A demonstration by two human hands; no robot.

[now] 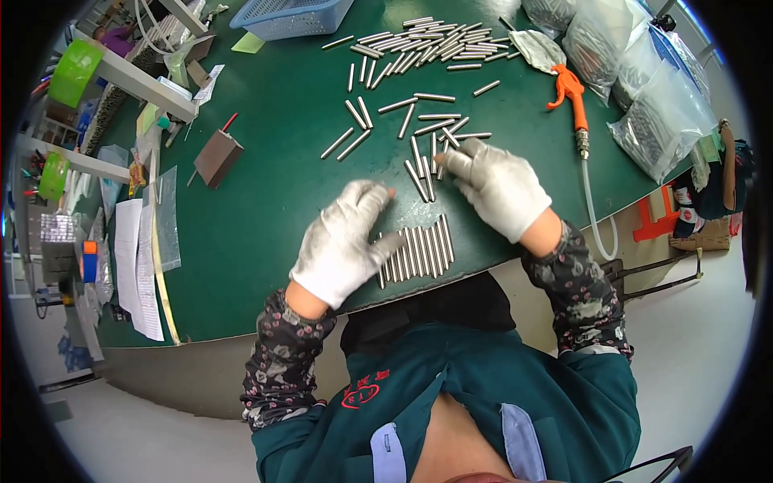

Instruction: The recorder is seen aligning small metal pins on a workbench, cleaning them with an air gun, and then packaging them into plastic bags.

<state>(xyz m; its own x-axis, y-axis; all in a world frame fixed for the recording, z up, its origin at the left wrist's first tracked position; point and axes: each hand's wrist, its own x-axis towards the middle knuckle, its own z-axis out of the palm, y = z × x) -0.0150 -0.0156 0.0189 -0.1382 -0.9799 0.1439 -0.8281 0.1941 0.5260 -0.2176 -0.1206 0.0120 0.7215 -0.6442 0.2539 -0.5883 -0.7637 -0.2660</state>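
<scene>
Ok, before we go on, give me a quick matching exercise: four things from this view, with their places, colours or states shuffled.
Things:
1. Air blow gun
2. Plastic basket
3. Row of metal pins
4. Left hand

Descriptions:
A. Blue, at the top edge of the picture
B. White-gloved, thumb at the row's left end
C. Orange, on the picture's right side
D. Silver-coloured, lined up side by side

Pairs: 1-C, 2-A, 3-D, 4-B
</scene>
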